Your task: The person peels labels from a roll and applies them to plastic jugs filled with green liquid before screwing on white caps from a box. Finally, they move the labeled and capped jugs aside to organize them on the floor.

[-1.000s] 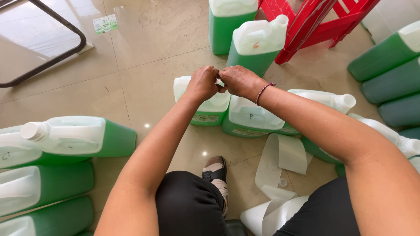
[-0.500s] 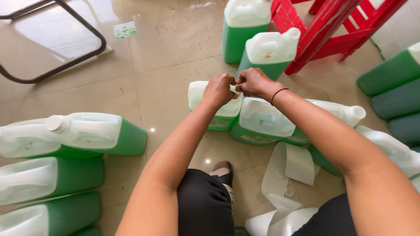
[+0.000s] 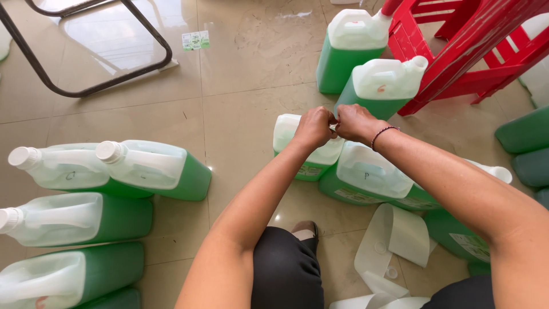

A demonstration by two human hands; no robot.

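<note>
Both hands meet over an upright jug [image 3: 303,150] in the middle of the floor, its long axis vertical and its top hidden under them. The left hand [image 3: 314,127] and right hand [image 3: 353,121] pinch together at that top; what they pinch, I cannot tell. A second jug [image 3: 366,178] stands just right.

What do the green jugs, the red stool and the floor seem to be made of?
Green jugs: probably translucent plastic, matte; green liquid shows through.
Red stool: likely moulded plastic, glossy ribbed legs.
Floor: seemingly polished beige tile, with grout lines and reflections.
</note>
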